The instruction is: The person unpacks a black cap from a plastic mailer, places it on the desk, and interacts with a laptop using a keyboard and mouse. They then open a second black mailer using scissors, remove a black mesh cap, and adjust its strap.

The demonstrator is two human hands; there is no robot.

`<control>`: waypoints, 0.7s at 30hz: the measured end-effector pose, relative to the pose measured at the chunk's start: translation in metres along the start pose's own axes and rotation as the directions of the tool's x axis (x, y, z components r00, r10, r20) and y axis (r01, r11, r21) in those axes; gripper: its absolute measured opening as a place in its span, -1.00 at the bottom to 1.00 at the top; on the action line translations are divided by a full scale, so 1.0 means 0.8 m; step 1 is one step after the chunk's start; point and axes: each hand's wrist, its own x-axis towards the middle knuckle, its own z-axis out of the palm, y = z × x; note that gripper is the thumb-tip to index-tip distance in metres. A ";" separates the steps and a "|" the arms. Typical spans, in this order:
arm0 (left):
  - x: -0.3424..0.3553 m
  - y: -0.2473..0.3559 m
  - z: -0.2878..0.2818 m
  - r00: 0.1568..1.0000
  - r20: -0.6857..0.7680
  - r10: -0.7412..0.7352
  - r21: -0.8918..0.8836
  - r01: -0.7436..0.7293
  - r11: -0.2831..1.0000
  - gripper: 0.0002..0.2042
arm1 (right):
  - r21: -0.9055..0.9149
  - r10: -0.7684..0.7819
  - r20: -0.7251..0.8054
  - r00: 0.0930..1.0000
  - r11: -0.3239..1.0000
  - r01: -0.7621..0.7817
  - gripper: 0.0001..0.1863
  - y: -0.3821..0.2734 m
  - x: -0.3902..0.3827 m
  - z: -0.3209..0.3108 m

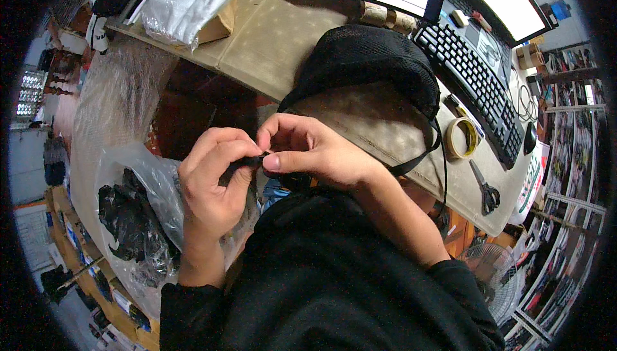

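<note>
In front of my body, both hands meet fingertip to fingertip over a small black piece [256, 160]. My left hand [215, 180] pinches it between thumb and fingers. From the other side, my right hand [324, 152] closes thumb and forefinger on its end. The fingers cover most of the piece, so its exact kind does not show. Just beyond my right hand, a black mesh bag [369, 62] rests on the table [257, 49], and its black strap [421, 160] hangs over the near edge.
Right of the bag lie a keyboard [472, 84], a tape roll [461, 137], black-handled scissors [486, 190] and a mouse [529, 137]. Screens stand behind. Clear plastic wrap covers a cardboard box [218, 22] at the far left. A plastic bag [138, 222] sits left of my hands; a fan [491, 267] stands lower right.
</note>
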 end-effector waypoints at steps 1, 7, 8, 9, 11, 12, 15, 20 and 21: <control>0.001 -0.001 -0.002 1.000 0.010 -0.014 0.004 0.014 1.000 -0.84 | 0.014 0.014 -0.019 1.000 1.000 -0.014 -0.80 -0.003 -0.001 0.004; 0.005 -0.007 -0.009 0.994 -0.028 -0.106 -0.052 0.104 0.993 -0.90 | 0.066 -0.012 -0.093 0.996 0.998 0.018 -0.80 0.006 -0.002 0.003; 0.006 -0.009 -0.010 0.994 -0.025 -0.106 -0.073 0.104 0.992 -0.90 | 0.076 -0.018 -0.090 0.996 0.997 0.025 -0.80 0.007 -0.003 0.003; 0.007 -0.012 -0.012 0.994 -0.015 -0.111 -0.095 0.109 0.989 -0.89 | 0.104 -0.007 -0.093 0.996 0.994 0.017 -0.80 0.007 -0.003 0.003; 0.010 -0.018 -0.014 0.993 0.008 -0.120 -0.140 0.120 0.983 -0.88 | 0.158 0.015 -0.099 0.995 0.987 0.001 -0.81 0.008 -0.003 0.002; 0.010 -0.019 -0.012 0.987 0.014 -0.158 -0.217 0.157 0.963 -0.85 | 0.160 0.013 -0.099 0.995 0.987 0.003 -0.80 0.010 -0.002 0.002; 0.004 -0.022 -0.003 0.941 0.101 -0.322 -0.500 0.328 0.802 -0.69 | 0.157 0.008 -0.118 0.993 0.987 0.011 -0.80 0.017 0.001 -0.001; 0.003 -0.021 0.014 0.922 -0.024 -0.387 -0.509 0.322 0.798 -0.58 | 0.162 -0.011 -0.183 0.983 0.986 0.041 -0.80 0.023 0.001 -0.004; 0.003 -0.020 0.015 0.914 -0.029 -0.404 -0.539 0.326 0.776 -0.59 | 0.148 -0.021 -0.188 0.982 0.988 0.050 -0.81 0.022 0.001 -0.004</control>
